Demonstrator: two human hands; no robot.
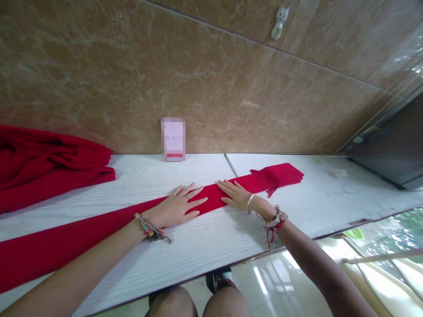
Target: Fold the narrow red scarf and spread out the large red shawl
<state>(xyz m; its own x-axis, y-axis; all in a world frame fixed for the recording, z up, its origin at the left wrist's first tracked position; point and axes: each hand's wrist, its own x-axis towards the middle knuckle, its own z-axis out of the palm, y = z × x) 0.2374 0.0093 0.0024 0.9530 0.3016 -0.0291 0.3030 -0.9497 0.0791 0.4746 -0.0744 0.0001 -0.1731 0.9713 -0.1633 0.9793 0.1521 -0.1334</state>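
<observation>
A long strip of red fabric [109,226] runs slantwise along the white wood-grain table, from the lower left toward the right. My left hand [180,206] lies flat on it near its middle, fingers spread and pointing right. Just to the right, my right hand [235,196] also rests flat on the strip, fingers stretched toward the left. A short bare stretch of red cloth shows between the two hands. At its right end the fabric is folded in layers [280,175], with loose frayed bits at the edges.
A heap of red cloth [49,165] lies at the back left. A phone [173,140] leans upright against the brown marbled wall [211,79]. On the right stands a dark box-like object [393,141]. A white cat-shaped hook [280,22] is on the wall.
</observation>
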